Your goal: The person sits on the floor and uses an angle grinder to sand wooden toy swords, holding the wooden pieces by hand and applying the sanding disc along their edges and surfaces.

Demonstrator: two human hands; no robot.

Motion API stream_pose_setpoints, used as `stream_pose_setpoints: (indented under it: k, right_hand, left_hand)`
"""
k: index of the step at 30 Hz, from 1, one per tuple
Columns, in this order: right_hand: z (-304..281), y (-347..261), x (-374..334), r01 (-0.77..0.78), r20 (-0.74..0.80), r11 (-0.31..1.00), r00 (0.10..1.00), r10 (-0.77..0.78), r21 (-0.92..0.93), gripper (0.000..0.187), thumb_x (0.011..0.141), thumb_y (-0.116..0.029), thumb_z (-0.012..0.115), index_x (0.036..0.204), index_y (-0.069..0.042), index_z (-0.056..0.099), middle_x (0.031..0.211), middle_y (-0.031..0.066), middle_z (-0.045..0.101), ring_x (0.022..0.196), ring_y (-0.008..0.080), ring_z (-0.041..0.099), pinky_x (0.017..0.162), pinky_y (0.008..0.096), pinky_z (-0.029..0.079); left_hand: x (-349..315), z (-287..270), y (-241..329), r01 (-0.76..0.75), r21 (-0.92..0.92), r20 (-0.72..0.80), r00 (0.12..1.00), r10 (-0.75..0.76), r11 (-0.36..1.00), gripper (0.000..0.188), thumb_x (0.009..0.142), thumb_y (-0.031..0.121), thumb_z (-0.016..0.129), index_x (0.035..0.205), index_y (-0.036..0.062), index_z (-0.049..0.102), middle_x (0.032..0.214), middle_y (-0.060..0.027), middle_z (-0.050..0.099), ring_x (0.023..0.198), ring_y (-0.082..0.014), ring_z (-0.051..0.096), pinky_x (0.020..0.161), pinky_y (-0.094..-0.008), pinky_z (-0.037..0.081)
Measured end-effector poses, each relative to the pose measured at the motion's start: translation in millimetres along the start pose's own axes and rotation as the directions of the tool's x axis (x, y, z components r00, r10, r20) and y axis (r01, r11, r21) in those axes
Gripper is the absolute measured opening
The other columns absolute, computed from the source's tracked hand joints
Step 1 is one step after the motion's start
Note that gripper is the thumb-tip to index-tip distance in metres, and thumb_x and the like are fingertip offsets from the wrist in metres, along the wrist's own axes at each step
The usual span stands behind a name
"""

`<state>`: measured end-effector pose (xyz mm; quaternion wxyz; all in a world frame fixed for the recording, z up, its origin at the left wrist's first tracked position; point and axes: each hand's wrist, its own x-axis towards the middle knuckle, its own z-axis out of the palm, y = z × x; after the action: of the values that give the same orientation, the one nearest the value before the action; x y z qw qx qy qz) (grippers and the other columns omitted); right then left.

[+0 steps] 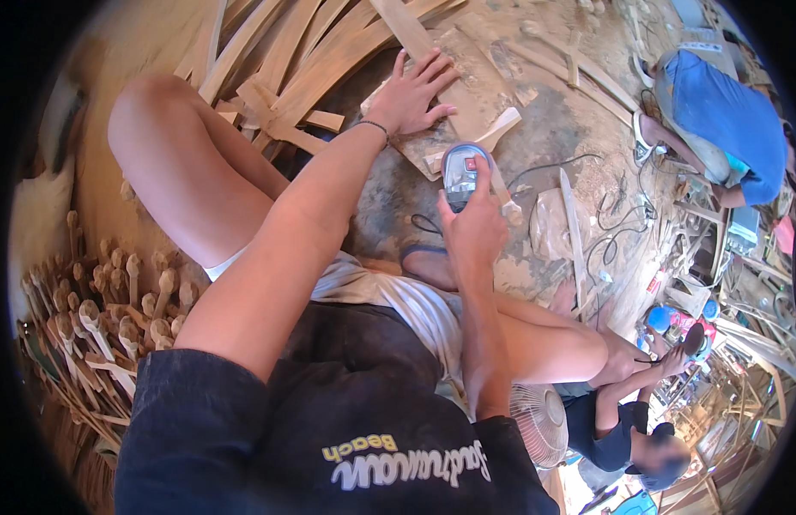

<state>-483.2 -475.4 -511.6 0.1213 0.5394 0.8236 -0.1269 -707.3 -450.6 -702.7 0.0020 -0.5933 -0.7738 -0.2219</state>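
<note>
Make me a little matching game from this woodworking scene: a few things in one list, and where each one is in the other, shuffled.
Things:
1. left hand
2. right hand
3. carved wooden spoons
4. small fan

Places:
a. heaped at the person's left side
b. flat on a wooden board
c. on the floor by the right elbow
d. gripping a grey power tool

Pairs: 1-b, 2-d, 3-a, 4-c
</note>
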Motion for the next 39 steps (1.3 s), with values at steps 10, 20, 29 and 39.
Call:
stream_pose_setpoints:
  k: [10, 20, 29, 39]
  right_hand:
    - [-3, 14, 3, -0.014, -0.051, 0.994, 0.998, 0.02, 0.112, 0.092, 0.092, -0.039, 0.089, 0.17, -0.029, 0.041, 0.145, 0.0199, 0.073, 0.12, 0.046, 0.076, 0.098, 0.0579, 0.06]
    - [-5, 9, 8, -0.045, -0.001, 0.997, 0.999, 0.045, 0.067, 0.092, 0.093, -0.041, 0.089, 0.17, -0.03, 0.041, 0.132, 0.0225, 0.078, 0.11, 0.0478, 0.078, 0.093, 0.0593, 0.06]
    - [4, 13, 11, 0.032, -0.064, 0.999, 0.998, -0.029, 0.043, 0.092, 0.095, -0.045, 0.085, 0.172, -0.031, 0.038, 0.108, 0.0286, 0.076, 0.096, 0.0502, 0.079, 0.083, 0.0602, 0.062]
    - [-3, -1, 12, -0.042, 0.004, 0.999, 0.999, 0.042, 0.019, 0.092, 0.094, -0.039, 0.089, 0.17, -0.03, 0.038, 0.123, 0.0261, 0.078, 0.105, 0.0512, 0.077, 0.09, 0.0618, 0.059]
  left_hand:
    - [2, 1, 0, 0.0, -0.018, 0.021, 1.0, 0.0, 1.0, 0.079, 0.112, 0.074, 0.046, 0.173, 0.0243, 0.044, 0.182, -0.0059, 0.039, 0.176, -0.0272, 0.02, 0.136, -0.0712, 0.013]
    - [2, 1, 0, 0.008, 0.005, 0.041, 0.999, -0.008, 1.0, 0.081, 0.111, 0.075, 0.044, 0.175, 0.0251, 0.043, 0.183, -0.006, 0.037, 0.176, -0.0279, 0.019, 0.137, -0.0711, 0.012]
    - [2, -1, 2, 0.02, 0.021, 0.056, 0.998, -0.021, 1.0, 0.08, 0.111, 0.075, 0.045, 0.175, 0.0254, 0.042, 0.184, -0.0038, 0.036, 0.176, -0.0266, 0.018, 0.138, -0.0704, 0.012]
    - [1, -3, 1, 0.014, 0.003, 0.046, 0.999, -0.014, 1.0, 0.079, 0.111, 0.072, 0.049, 0.174, 0.0257, 0.044, 0.182, -0.0039, 0.039, 0.175, -0.0268, 0.021, 0.137, -0.0705, 0.013]
